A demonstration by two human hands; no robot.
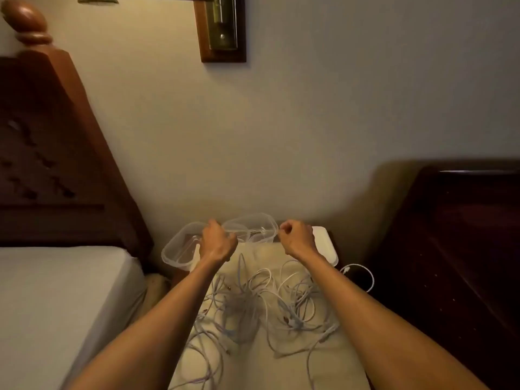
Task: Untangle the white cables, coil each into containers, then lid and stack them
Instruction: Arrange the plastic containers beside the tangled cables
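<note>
Left hand (216, 243): raised over the far end of the worktop, fingers curled, back of the hand to the camera. It appears to pinch a thin white strand; the grip itself is hidden by the hand.
Right hand (297, 239): raised level with the left, well apart from it, fingers curled into a loose fist with thumb and forefinger closed at the top. It appears to pinch the other end of the same strand; the strand is too thin and blurred to confirm.
White cables (253, 308): a loose tangled heap in the middle of the worktop, between the two forearms, with loops trailing toward the near edge. One loop with a connector (363, 274) hangs over the right edge.
Worktop (281, 358): narrow, covered with a cream cloth, set between the bed and the dark cabinet.
Left container (176, 250): clear plastic, open, at the far left corner, partly behind the left hand.
Rear container (253, 226): clear plastic, open, at the far edge against the wall, between the two hands.
White lid (326, 244): flat, at the far right corner, just behind the right wrist.
Bed (56, 291): left of the worktop, pale sheet, carved wooden headboard (56, 164).
Dark cabinet (455, 235): right of the worktop.
Wall fitting (222, 26): brass on a wooden plate, high on the wall.
</note>
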